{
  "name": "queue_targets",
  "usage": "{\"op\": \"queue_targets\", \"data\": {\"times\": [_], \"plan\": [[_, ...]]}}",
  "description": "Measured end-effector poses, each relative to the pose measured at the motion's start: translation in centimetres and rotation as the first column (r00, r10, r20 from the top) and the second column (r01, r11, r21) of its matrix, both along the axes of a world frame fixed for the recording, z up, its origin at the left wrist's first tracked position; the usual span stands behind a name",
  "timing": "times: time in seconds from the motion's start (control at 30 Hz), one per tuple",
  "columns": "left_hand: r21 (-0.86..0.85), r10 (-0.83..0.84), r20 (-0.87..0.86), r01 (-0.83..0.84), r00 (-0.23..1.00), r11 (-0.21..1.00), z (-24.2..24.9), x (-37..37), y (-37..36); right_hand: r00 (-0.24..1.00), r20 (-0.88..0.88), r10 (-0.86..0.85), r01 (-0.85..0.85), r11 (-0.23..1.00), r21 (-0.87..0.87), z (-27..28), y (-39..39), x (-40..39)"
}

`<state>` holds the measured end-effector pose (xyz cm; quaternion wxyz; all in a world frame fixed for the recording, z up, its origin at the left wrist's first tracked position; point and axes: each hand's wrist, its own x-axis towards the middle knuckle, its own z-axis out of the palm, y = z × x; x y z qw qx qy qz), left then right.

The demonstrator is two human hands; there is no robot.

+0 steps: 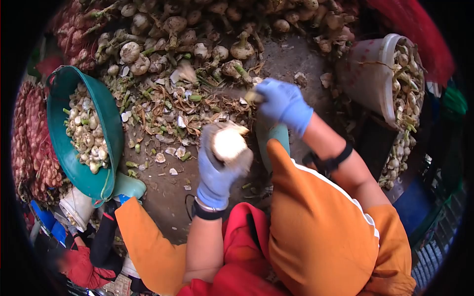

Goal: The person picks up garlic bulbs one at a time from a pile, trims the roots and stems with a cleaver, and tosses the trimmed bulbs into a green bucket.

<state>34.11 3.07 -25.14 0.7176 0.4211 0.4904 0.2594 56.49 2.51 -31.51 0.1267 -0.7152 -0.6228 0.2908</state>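
Note:
My left hand [216,170], in a blue-grey work glove, grips a garlic bulb [229,144] whose bright white side faces up. My right hand [284,104], also gloved, is closed around the pale handle of a knife [254,97]. Motion smears the blade, which points left above the bulb and apart from it. Cut stems and dry skins [170,111] lie on the floor in front of both hands. Behind these scraps rises a pile of untrimmed garlic [173,24] with roots and stalks.
A green tub [111,128] on the left holds trimmed bulbs. On the right, a tilted white bucket [363,74] is full of garlic with stems. Red mesh sacks [34,133] stand at far left. Another person in red [86,266] sits at lower left, near a white container [76,207].

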Motion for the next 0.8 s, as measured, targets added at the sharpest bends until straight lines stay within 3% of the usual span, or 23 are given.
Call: {"op": "queue_targets", "data": {"times": [0.03,0.07,0.1,0.13,0.17,0.2,0.23,0.27,0.3,0.33,0.37,0.4,0.43,0.5,0.57,0.6,0.63,0.67,0.7,0.73,0.77,0.8], "plan": [[0.11,-0.119,0.017,0.116,0.993,0.987,0.6,0.0,-0.3,0.99,0.012,-0.139,0.14,0.988,-0.071,-0.4,0.6,0.9],[0.149,-0.118,0.046,0.11,0.992,0.983,0.0,-0.1,-0.6,0.993,0.006,-0.121,0.122,0.991,-0.061,-0.7,0.9,0.7],[0.155,-0.113,0.037,0.106,0.993,0.982,-1.0,-0.4,-0.2,0.927,-0.284,-0.244,0.196,0.962,-0.187,-0.8,0.6,0.3],[0.417,-0.129,-0.192,0.2,0.973,0.887,-2.2,-0.4,0.4,0.759,-0.518,-0.395,0.243,0.91,-0.337,0.4,0.0,-0.3],[0.631,-0.065,-0.389,0.317,0.919,0.708,-2.9,0.2,1.3,0.723,-0.513,-0.463,0.16,0.834,-0.528,2.3,0.7,-1.0],[0.641,-0.013,-0.539,0.42,0.842,0.642,-2.8,0.3,1.5,0.562,-0.669,-0.486,0.142,0.854,-0.501,1.7,0.8,-1.9],[0.641,-0.006,-0.539,0.415,0.842,0.646,-3.3,0.3,1.4,0.364,-0.794,-0.487,0.12,0.87,-0.479,0.9,0.5,-2.8],[0.371,-0.097,-0.256,0.191,0.962,0.909,-4.0,0.0,1.3,0.468,-0.765,-0.442,0.08,0.884,-0.461,3.1,1.1,-2.4],[-0.038,-0.041,0.054,0.043,0.998,0.998,-4.4,-0.6,0.9,0.572,-0.703,-0.423,0.024,0.865,-0.501,5.4,1.5,-2.2],[-0.104,0.053,0.235,-0.029,0.97,0.994,-3.7,-1.0,0.4,0.75,-0.655,-0.094,0.007,0.991,-0.134,5.0,1.3,-2.7],[-0.287,0.063,0.106,-0.03,0.992,0.958,-2.6,-0.5,1.1,0.872,-0.444,0.206,-0.1,0.963,0.251,4.9,1.6,-3.0],[-0.205,0.094,0.094,-0.073,0.991,0.976,-3.5,-1.2,0.7,0.927,-0.322,0.192,-0.152,0.978,0.145,5.6,1.3,-2.8],[-0.127,0.123,0.084,-0.112,0.989,0.986,-4.4,-2.2,0.3,0.928,-0.318,0.196,-0.155,0.976,0.15,4.7,1.6,-2.2],[0.003,0.281,-0.067,-0.281,0.957,0.96,-1.2,-2.5,3.0,0.989,-0.05,0.138,-0.147,0.939,-0.312,1.6,1.9,0.0],[-0.026,0.476,0.264,-0.487,0.839,0.873,0.0,-7.2,6.4,0.992,-0.057,0.114,-0.123,0.966,-0.225,0.9,1.7,1.6],[-0.215,0.519,0.522,-0.484,0.677,0.848,1.7,-8.7,7.9,0.914,-0.379,-0.148,0.084,0.98,-0.181,0.6,1.5,2.0],[-0.391,0.558,0.705,-0.417,0.438,0.82,3.2,-9.7,9.0,0.665,-0.655,-0.358,0.298,0.932,-0.207,0.4,1.2,2.2],[-0.388,0.554,0.705,-0.414,0.442,0.824,2.8,-10.2,9.2,0.56,-0.726,-0.399,0.33,0.911,-0.247,0.5,2.0,1.6],[-0.377,0.446,0.796,-0.241,0.409,0.894,1.7,-10.6,9.3,0.451,-0.783,-0.428,0.302,0.899,-0.318,0.6,3.1,0.7],[-0.341,0.341,0.872,-0.063,0.352,0.938,0.4,-11.0,9.1,0.502,-0.766,-0.401,0.26,0.915,-0.309,-0.9,3.8,0.0],[-0.416,0.418,0.72,-0.137,0.553,0.899,-1.4,-10.4,8.7,0.548,-0.748,-0.375,0.215,0.927,-0.308,-2.4,4.2,-0.4],[-0.469,0.477,0.513,-0.232,0.714,0.852,-3.6,-9.4,8.0,0.48,-0.763,-0.434,0.124,0.894,-0.431,-2.6,4.5,-0.6]]}}
